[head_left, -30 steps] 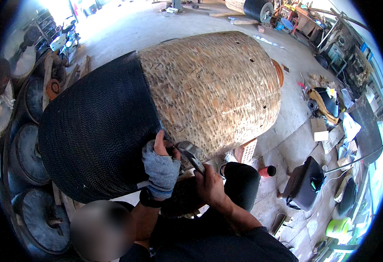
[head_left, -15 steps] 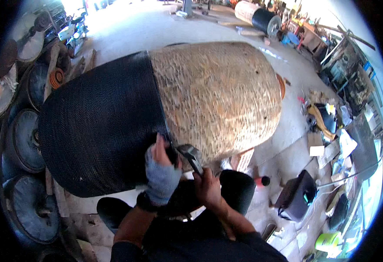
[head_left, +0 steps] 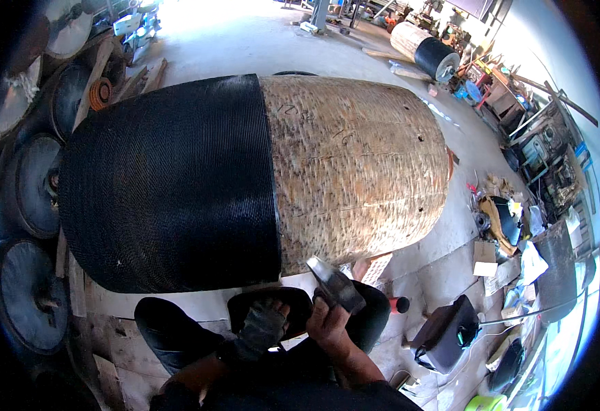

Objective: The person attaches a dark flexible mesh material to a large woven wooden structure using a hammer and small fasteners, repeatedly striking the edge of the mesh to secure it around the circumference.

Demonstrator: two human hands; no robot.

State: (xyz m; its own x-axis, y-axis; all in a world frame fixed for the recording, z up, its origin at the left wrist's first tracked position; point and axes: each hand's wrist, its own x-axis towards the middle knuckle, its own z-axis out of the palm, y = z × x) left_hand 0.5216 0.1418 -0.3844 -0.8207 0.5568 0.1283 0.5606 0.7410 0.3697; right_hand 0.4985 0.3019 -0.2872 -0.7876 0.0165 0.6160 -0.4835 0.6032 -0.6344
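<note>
A large wooden drum lies on its side before me. Its left part is wrapped in a black ridged covering, which ends in a straight edge near the middle. In my right hand is a hammer, its metal head raised just below the drum's lower edge. My left hand, in a grey fingerless glove, is at a black container between my knees. Its fingers look curled, and shadow hides whatever they may hold.
Several round-ended rollers line the left side beside wooden beams. To the right are a dark box-shaped case, a red cylinder and loose scraps. A smaller, partly black-wrapped drum lies at the far right.
My left hand has left the covering's edge and dropped to the black container. My right hand has drawn the hammer down and right, away from the drum. The view has shifted slightly.
</note>
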